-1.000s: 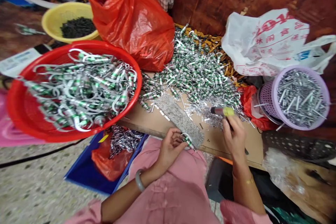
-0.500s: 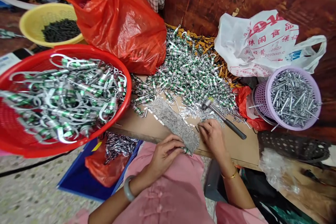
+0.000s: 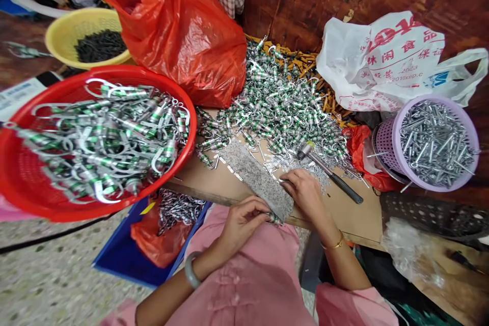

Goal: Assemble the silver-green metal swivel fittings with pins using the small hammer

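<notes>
My left hand (image 3: 246,219) is closed in a pinch on a small green-and-silver metal fitting (image 3: 274,218) at the near end of a speckled grey slab (image 3: 255,178). My fingers partly cover the fitting. By the slab's right edge, my right hand (image 3: 301,188) has thumb and fingertips together, low over the board; what they grip, if anything, is too small to make out. Small flat metal links (image 3: 233,170) lie along the slab's left edge. A hammer (image 3: 332,175) rests beyond my right hand, its head on a scatter of small silver pieces (image 3: 317,175).
A large heap of green-and-silver fittings (image 3: 282,107) covers the back of the board (image 3: 214,183). At left stands a red basket (image 3: 193,127) of hooked fittings, before a red plastic bag (image 3: 191,41). A purple basket (image 3: 385,137) of metal pins stands right, near a white bag (image 3: 385,66).
My right hand has shifted left, closer to the slab, over the spot where small pieces showed. My left hand stays on the fitting. The whole view has swung slightly.
</notes>
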Motion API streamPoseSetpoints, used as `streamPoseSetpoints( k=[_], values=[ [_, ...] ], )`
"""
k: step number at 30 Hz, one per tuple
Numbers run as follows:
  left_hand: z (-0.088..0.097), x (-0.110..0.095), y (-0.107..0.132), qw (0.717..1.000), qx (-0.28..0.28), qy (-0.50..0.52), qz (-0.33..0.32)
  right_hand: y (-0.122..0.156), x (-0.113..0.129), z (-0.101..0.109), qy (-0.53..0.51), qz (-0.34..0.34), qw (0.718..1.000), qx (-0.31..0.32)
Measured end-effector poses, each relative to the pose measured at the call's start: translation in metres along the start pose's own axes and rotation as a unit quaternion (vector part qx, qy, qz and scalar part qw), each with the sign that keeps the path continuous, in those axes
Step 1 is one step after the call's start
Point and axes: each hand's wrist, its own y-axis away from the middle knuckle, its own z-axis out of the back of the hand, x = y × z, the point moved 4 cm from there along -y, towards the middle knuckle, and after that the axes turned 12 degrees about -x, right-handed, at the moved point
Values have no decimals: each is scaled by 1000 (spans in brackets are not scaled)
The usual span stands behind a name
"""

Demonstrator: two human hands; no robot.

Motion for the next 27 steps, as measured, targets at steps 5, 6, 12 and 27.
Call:
streamPoseSetpoints(
  k=[5,6,12,27],
  values=[
    [2,-2,0,1000,1,7,-21,6,-1,12,-27,-36,998,-48],
    [2,-2,0,1000,0,7,-26,10,2,17,-67,-49,995,-64],
    [3,0,0,999,8,15,-44,38,48,32,-260,-32,964,-45],
    [2,3,6,998,-20,46,-42,48,58,26,-287,-18,958,-15]
  ],
)
